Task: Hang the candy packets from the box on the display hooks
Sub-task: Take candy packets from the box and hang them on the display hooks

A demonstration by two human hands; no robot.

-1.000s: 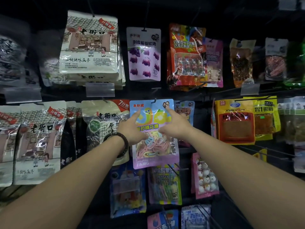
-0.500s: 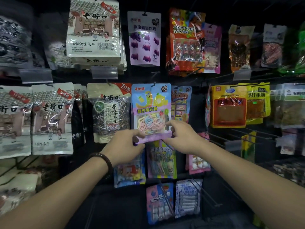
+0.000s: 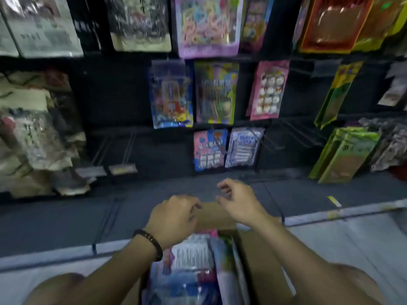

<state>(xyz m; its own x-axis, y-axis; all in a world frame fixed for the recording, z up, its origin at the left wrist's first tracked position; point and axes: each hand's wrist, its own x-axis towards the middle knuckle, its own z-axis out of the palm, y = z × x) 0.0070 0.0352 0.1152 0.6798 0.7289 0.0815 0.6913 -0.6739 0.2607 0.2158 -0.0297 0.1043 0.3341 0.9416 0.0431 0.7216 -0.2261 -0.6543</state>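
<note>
Both hands hover over the open cardboard box point(image 3: 259, 267) at the foot of the rack point(image 3: 114, 95), and both look empty. The left hand point(image 3: 174, 216) has its fingers loosely curled under. The right hand point(image 3: 239, 201) has its fingers point(image 3: 222, 186) loosely bent with the thumb apart, pinching nothing. I judge they sit there because the candy packets point(image 3: 191, 258) left to hang lie packed close together in the box just below, within easy reach. Several packets already hang above, among them a purple-edged packet point(image 3: 209, 25) at the top and a blue packet point(image 3: 210, 148) low down. Bare display hooks point(image 3: 279, 137) jut out to the right of the lower ones — likely room for more. The left fingertips are hidden behind the back of the hand, so whether they touch the box's far flap point(image 3: 217, 214) cannot be told. Blur smears the print on every packet, the box's near end is cut off at the bottom edge, and the tops of the highest packets — holes and hooks alike — lie out of view.
</note>
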